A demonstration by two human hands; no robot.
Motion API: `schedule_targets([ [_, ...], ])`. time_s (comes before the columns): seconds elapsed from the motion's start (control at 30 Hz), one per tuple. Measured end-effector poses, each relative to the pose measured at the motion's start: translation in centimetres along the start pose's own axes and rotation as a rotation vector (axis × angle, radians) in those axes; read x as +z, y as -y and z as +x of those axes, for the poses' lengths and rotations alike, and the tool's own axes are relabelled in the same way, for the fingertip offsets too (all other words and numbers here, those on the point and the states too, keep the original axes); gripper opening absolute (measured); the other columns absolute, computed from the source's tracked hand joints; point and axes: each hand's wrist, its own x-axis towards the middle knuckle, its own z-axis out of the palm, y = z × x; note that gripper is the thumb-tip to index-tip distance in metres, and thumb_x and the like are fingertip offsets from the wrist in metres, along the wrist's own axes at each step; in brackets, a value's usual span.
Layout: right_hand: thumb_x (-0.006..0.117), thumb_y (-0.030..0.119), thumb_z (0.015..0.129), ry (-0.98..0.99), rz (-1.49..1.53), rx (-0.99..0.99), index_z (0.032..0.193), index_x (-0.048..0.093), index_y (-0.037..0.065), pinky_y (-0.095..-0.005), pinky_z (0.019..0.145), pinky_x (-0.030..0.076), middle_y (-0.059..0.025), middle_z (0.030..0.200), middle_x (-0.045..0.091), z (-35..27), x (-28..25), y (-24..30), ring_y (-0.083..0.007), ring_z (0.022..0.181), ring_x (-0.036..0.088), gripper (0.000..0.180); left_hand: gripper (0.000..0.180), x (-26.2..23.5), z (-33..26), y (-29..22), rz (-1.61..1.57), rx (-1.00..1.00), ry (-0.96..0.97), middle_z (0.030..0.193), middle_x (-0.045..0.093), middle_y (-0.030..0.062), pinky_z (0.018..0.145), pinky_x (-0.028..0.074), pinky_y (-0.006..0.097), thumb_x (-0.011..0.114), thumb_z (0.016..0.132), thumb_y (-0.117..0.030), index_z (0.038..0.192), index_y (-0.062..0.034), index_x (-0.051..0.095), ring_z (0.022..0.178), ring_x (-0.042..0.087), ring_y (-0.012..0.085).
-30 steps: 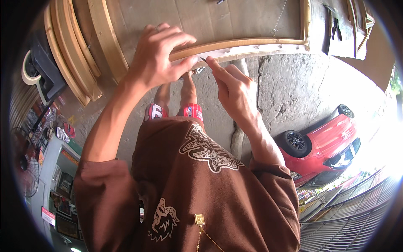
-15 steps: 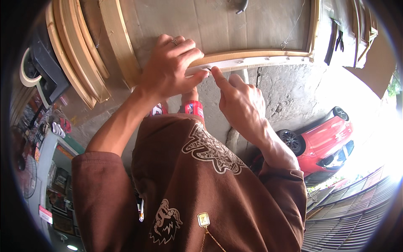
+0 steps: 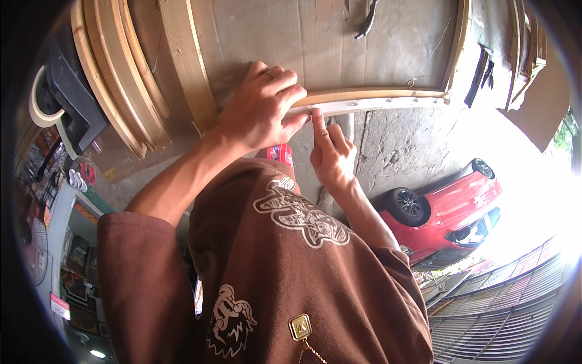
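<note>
While the daylight comes strongly from the right side, a red car (image 3: 448,209) stands on that side, well apart from the person. Next in size is the bench (image 3: 254,30), with a brown surface, at the top of the view. On it lies a wooden frame (image 3: 376,95), whose near side runs along the bench edge, in front of the person. Several long wooden strips (image 3: 106,67) lie on the left, roughly side by side. A narrow white band (image 3: 394,103) follows the near side of the frame, and small pale spots are spaced along it.

Both hands are at this band, close to each other. The left hand (image 3: 262,103) has its fingers bent over the frame's near side, with the thumb stretched toward the right index finger. The right hand (image 3: 332,155) points its index finger up to the band, and its other fingers are folded. At the fingertips the detail is very small, so I cannot tell whether either hand is grasping something there.

A pale tape roll (image 3: 36,109) is at the far left, and a black curved object (image 3: 367,23) lies inside the frame's outline.
</note>
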Motion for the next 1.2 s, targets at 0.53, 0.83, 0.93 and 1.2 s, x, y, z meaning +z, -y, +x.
schedule_targets([
  [0.53, 0.059, -0.01, 0.082, -0.237, 0.294, -0.019, 0.124, 0.06, 0.004, -0.0275, 0.049, 0.043, -0.0087, 0.066, 0.052, -1.3, 1.9, 0.6, -0.0141, 0.053, 0.047, 0.045, 0.023, -3.3, 0.2, 1.5, -0.249, -0.135, -0.158, 0.08, 0.067, 0.009, 0.07, 0.05, 0.034, 0.064, 0.086, -0.024, 0.093, -0.0027, 0.07, 0.076, 0.064, 0.0203],
  [0.83, 0.062, 0.001, 0.084, 0.181, 0.161, 0.014, 0.125, 0.062, 0.019, -0.0356, 0.048, 0.045, -0.0073, 0.066, 0.05, 2.0, -0.3, 4.5, -0.0244, 0.049, 0.052, 0.046, 0.017, -4.8, -0.4, 3.9, 0.474, -0.052, -0.337, 0.097, 0.06, 0.0056, 0.081, 0.038, 0.042, 0.07, 0.076, -0.023, 0.087, -0.0102, 0.066, 0.094, 0.055, 0.0255],
  [0.93, 0.061, 0.001, 0.084, 0.294, 0.161, -0.011, 0.126, 0.061, 0.02, -0.0366, 0.05, 0.045, -0.0079, 0.065, 0.049, 2.8, -1.2, 3.7, -0.025, 0.051, 0.052, 0.046, 0.019, -5.6, -0.2, 3.2, 0.442, -0.108, -0.253, 0.097, 0.061, 0.0068, 0.083, 0.039, 0.043, 0.07, 0.076, -0.023, 0.088, -0.0089, 0.066, 0.098, 0.055, 0.027],
  [1.2, 0.057, 0.009, 0.082, 0.648, -0.164, 0.044, 0.133, 0.05, 0.011, -0.0406, 0.053, 0.055, -0.013, 0.083, 0.061, 4.8, -3.4, 6.8, -0.0317, 0.062, 0.066, 0.052, 0.027, -5.0, -0.7, 3.7, 0.5, -0.087, -0.284, 0.106, 0.062, -0.0009, 0.099, 0.027, 0.058, 0.074, 0.073, -0.032, 0.093, -0.0161, 0.069, 0.11, 0.054, 0.0228],
])
